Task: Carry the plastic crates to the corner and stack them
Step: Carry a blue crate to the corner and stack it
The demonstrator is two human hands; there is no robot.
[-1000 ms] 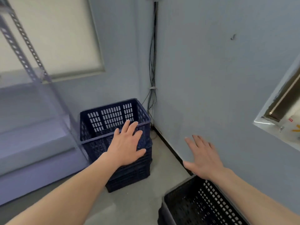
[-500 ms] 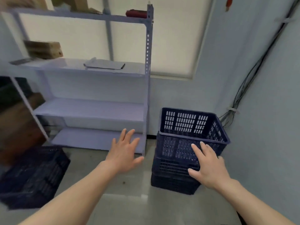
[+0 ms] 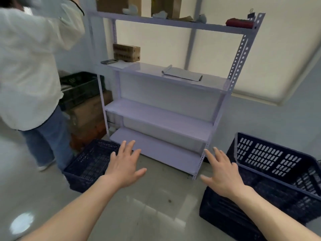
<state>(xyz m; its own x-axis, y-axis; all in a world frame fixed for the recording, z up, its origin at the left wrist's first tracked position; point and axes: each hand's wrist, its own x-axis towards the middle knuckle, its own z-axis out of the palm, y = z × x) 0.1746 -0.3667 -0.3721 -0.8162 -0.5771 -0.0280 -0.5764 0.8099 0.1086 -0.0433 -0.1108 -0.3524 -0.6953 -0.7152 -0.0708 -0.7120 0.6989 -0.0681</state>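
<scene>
Crates are sitting on either side of the metal shelf unit [image 3: 161, 108]: a single dark crate [image 3: 92, 164] is lying on the floor off its lower left corner, beside a bystander [image 3: 29, 66]. In front of the shelf, the left hand [image 3: 124, 166] and right hand [image 3: 221, 174] are hovering with fingers spread, gripping nothing. Right of the shelf, the stacked crates [image 3: 271, 174] are resting. Judging by this, fetching the loose crate is coming next, calling for both hands on its rim.
</scene>
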